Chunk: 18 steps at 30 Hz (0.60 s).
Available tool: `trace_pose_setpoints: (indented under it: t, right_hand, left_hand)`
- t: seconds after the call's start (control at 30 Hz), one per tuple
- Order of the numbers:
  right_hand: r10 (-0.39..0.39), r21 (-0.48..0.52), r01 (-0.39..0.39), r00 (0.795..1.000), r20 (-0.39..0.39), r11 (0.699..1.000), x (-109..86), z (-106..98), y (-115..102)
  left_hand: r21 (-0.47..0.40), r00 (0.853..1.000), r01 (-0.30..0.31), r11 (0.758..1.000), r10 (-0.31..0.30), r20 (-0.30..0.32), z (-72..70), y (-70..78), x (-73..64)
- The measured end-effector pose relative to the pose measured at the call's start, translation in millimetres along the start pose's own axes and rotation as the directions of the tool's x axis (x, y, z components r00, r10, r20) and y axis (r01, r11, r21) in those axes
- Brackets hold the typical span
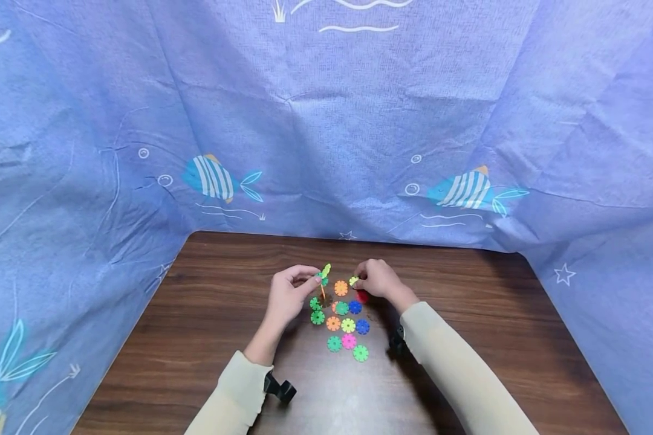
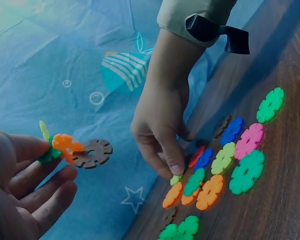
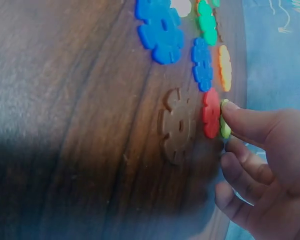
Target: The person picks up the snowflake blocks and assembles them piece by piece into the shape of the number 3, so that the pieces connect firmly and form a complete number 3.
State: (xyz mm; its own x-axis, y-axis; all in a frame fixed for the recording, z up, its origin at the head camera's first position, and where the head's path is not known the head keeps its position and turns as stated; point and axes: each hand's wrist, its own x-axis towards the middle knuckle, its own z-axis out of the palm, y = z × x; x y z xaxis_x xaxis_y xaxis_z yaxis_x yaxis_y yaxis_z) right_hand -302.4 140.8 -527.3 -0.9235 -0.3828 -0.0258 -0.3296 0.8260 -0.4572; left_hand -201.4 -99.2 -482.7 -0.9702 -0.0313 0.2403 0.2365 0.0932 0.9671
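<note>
In the left wrist view my left hand (image 2: 27,185) pinches a small linked piece of notched, flower-shaped plastic discs between thumb and forefinger. It joins a yellow-green disc (image 2: 44,130), a green disc (image 2: 51,153), an orange disc (image 2: 67,145) and a brown disc (image 2: 96,154), held above the table. My right hand (image 1: 379,278) is at the far end of the loose discs, its thumb and forefinger on a yellow-green disc (image 3: 225,120) low over the table. Right beside that disc lies a red disc (image 3: 210,114); a brown disc (image 3: 177,126) is nearer the wrist.
Between the hands several loose discs lie on the dark wooden table (image 1: 196,338), among them an orange disc (image 1: 341,288), a blue disc (image 1: 362,327) and a pink disc (image 1: 349,341). A blue fish-patterned cloth (image 1: 326,133) hangs along the table's back and sides.
</note>
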Motion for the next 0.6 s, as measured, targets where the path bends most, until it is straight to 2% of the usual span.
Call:
trace_pose_setpoints:
  t: [0.1, 0.27, 0.37, 0.43, 0.5, 0.6]
  right_hand:
    - [0.006, 0.044, -0.006, 1.0, 0.003, 0.999, -2.2, -0.8, 1.8]
    - [0.001, 0.169, -0.003, 1.0, 0.01, 0.986, -7.8, -4.2, 8.1]
    - [-0.016, 0.266, 0.027, 0.999, -0.044, 0.964, -14.5, -9.5, 6.3]
    - [-0.016, 0.355, 0.054, 0.994, -0.109, 0.933, -20.1, -12.8, 1.1]
    - [0.001, 0.452, 0.083, 0.983, -0.181, 0.888, -27.1, -15.0, -7.2]
    - [0.041, 0.612, 0.118, 0.97, -0.24, 0.782, -39.5, -14.1, -22.4]
  left_hand:
    - [0.043, 1.0, -0.021, 0.999, 0.022, -0.004, 1.2, -0.7, -1.1]
    - [0.021, 0.999, -0.013, 1.0, 0.012, 0.041, 2.2, -4.0, -1.6]
    - [0.047, 0.998, -0.031, 0.998, 0.028, 0.057, 2.1, -6.0, -1.1]
    - [0.073, 0.997, -0.044, 0.996, 0.04, 0.061, 2.3, -6.7, -0.3]
    - [0.092, 0.997, -0.058, 0.994, 0.052, 0.063, 2.4, -7.3, 0.6]
    - [0.115, 0.996, -0.068, 0.991, 0.06, 0.069, 1.1, -8.5, 1.1]
